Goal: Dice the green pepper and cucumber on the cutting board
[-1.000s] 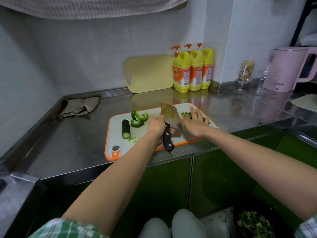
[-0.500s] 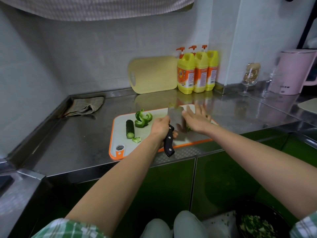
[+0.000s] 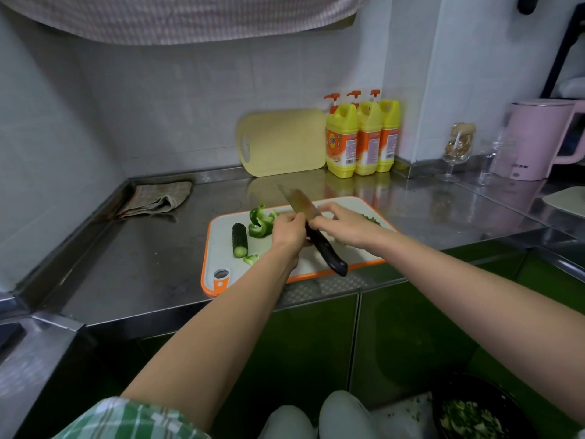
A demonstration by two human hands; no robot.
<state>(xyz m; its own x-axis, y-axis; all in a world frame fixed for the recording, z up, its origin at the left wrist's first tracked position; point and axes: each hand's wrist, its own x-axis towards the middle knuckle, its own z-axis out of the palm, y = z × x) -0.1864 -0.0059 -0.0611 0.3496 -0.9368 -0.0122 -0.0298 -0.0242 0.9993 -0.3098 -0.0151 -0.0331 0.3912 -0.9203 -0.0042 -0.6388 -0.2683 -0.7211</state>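
A white cutting board with an orange rim (image 3: 221,248) lies on the steel counter. On its left part sit a dark cucumber piece (image 3: 239,239), curled green pepper strips (image 3: 259,223) and one small pepper bit (image 3: 251,258). Some diced green bits (image 3: 371,218) show behind my right wrist. My left hand (image 3: 288,231) grips a cleaver (image 3: 299,201) where blade meets the black handle (image 3: 327,253); the blade is raised off the board and points away to the left. My right hand (image 3: 345,226) has fairly straight fingers that touch the blade's side.
A yellow board (image 3: 281,142) and three yellow detergent bottles (image 3: 362,137) stand against the back wall. A folded cloth (image 3: 155,199) lies back left, and a pink kettle (image 3: 535,137) and a glass (image 3: 459,147) stand at right. A black bowl of chopped greens (image 3: 471,416) sits below.
The cleaver has come up from its upright cutting pose on the board and tilted, blade pointing away. My right hand left the greens and moved onto the blade.
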